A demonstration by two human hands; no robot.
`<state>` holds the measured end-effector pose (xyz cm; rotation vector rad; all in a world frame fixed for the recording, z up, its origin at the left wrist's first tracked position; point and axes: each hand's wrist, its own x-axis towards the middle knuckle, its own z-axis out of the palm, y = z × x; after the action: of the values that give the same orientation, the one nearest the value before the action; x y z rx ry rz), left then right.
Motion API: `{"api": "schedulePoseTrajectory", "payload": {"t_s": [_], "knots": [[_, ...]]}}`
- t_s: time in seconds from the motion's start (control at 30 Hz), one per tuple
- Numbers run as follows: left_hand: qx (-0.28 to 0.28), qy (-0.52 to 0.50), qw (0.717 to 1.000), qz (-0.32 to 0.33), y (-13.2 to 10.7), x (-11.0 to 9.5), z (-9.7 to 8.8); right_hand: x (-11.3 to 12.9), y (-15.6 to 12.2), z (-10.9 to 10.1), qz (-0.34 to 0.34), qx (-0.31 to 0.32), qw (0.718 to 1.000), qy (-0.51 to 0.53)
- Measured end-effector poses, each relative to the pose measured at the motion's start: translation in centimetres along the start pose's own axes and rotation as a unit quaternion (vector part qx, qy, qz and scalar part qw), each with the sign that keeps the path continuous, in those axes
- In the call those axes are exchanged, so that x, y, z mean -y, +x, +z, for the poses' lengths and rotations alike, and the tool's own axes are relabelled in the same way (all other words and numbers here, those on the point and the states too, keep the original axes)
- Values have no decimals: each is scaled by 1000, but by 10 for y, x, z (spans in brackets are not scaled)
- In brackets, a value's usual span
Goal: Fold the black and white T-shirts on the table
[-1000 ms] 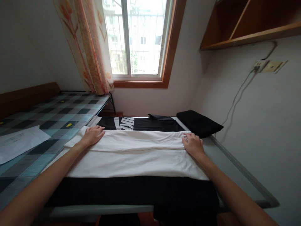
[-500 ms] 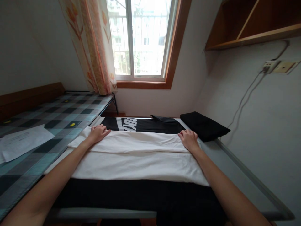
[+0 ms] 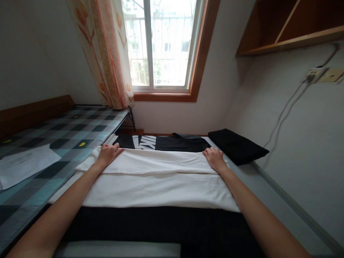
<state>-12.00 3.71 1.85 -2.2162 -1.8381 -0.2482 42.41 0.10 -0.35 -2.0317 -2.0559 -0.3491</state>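
Note:
A black-and-white shirt [image 3: 158, 191] with large white NIKE lettering on its far black part lies spread on the table [image 3: 120, 249]. A fold runs across its white section. My left hand [image 3: 108, 154] grips the far edge of the white fold near its left end, fingers curled over the cloth. Near the right end of that same edge, my right hand [image 3: 214, 157] has its fingers bent over the fabric. The fingertips of both hands are partly hidden. Black cloth of the shirt lies between my forearms, closer to me.
Right of the shirt, a folded black cloth item [image 3: 238, 146] rests by the wall. A checked mattress [image 3: 53, 130] with a paper sheet [image 3: 27, 165] is at the left. A window and curtain [image 3: 111, 71] are ahead; a wooden shelf [image 3: 290, 43] and plugged-in cable [image 3: 285, 111] are at right.
The view has shifted slightly. Both hands keep their hold on the fold, and the shirt lies almost as before.

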Motion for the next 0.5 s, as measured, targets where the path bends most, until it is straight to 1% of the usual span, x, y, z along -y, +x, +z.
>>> {"api": "schedulePoseTrajectory", "payload": {"t_s": [0.17,0.3,0.43,0.5], "knots": [[1,29,999,-19,17,10,5,13,31,6,-2,-15,1000,-4],[-15,32,999,-22,29,11,8,19,51,10,-4,-22,1000,-6],[-52,12,998,-20,31,9,10,21,56,11,-8,-24,1000,-2],[-75,6,997,-21,29,7,11,22,54,9,-13,-38,999,-1]]}}
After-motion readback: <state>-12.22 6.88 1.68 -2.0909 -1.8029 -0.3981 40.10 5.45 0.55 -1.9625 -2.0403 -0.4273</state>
